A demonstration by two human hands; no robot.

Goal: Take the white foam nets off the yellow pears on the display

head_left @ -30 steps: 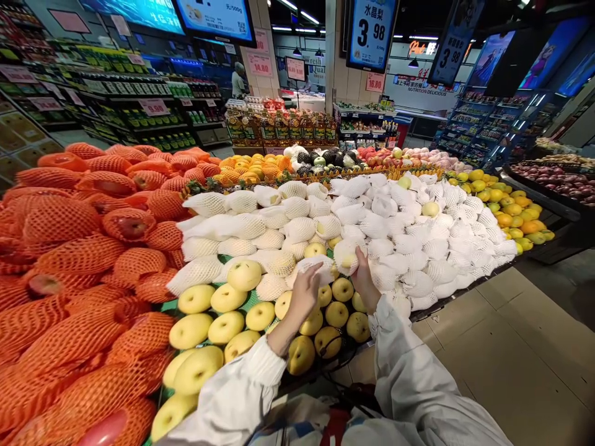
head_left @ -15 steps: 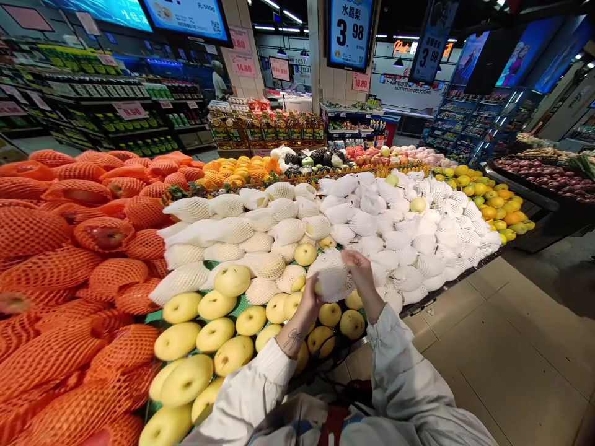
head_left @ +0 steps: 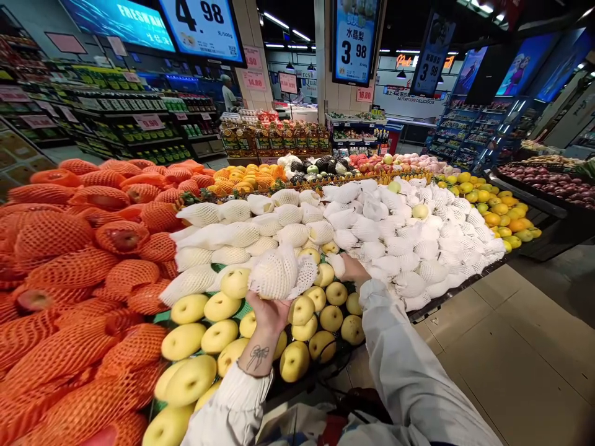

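My left hand (head_left: 269, 314) is closed from below around a pear in a white foam net (head_left: 273, 272), held above the bare yellow pears. The loose, frilled end of the net (head_left: 305, 274) sticks out to the right. My right hand (head_left: 356, 270) is at the near edge of the netted pears, its fingers bent and partly hidden. A small piece of white netting (head_left: 335, 265) shows at its fingertips; whether a pear is inside I cannot tell. Bare yellow pears (head_left: 294, 361) lie under and around both hands. White-netted pears (head_left: 292, 235) are piled behind them.
Fruit in orange foam nets (head_left: 69, 272) fills the left side. Oranges and yellow fruit (head_left: 499, 214) lie at the right end of the stand. Behind are bottles of oil (head_left: 274, 139), drink shelves and hanging price screens (head_left: 357, 43). Tiled floor (head_left: 502, 347) runs along the right.
My hands were together on the white net; now they are apart. My left hand has moved left with the netted pear, and my right hand has let go and sits by the pile.
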